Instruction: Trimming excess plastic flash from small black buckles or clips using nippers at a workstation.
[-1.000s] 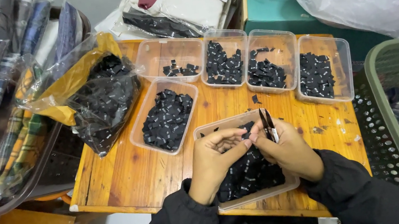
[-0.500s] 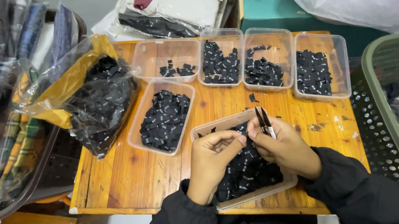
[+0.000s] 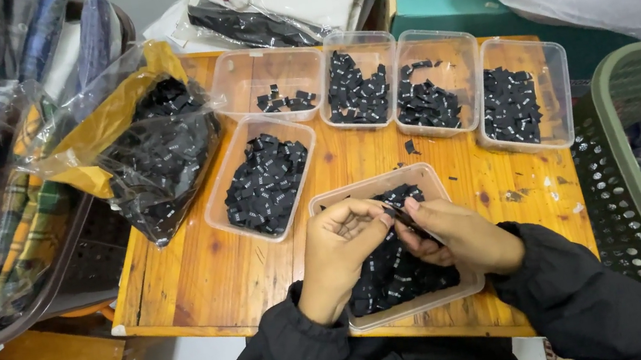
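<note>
Black labels [image 3: 392, 268] fill the tray [image 3: 324, 203] under us; our left hand [image 3: 341, 250] and right hand [image 3: 456, 235] pinch one label between closed fingers. Four far trays [image 3: 556, 110] hold sorted labels; a bagful [image 3: 161, 159] remains.

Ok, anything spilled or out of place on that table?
A few black labels lie loose on the wooden table between the clear tubs, outside any container. Small pale scraps are scattered near the right edge. Otherwise the tubs sit upright and in order.
</note>
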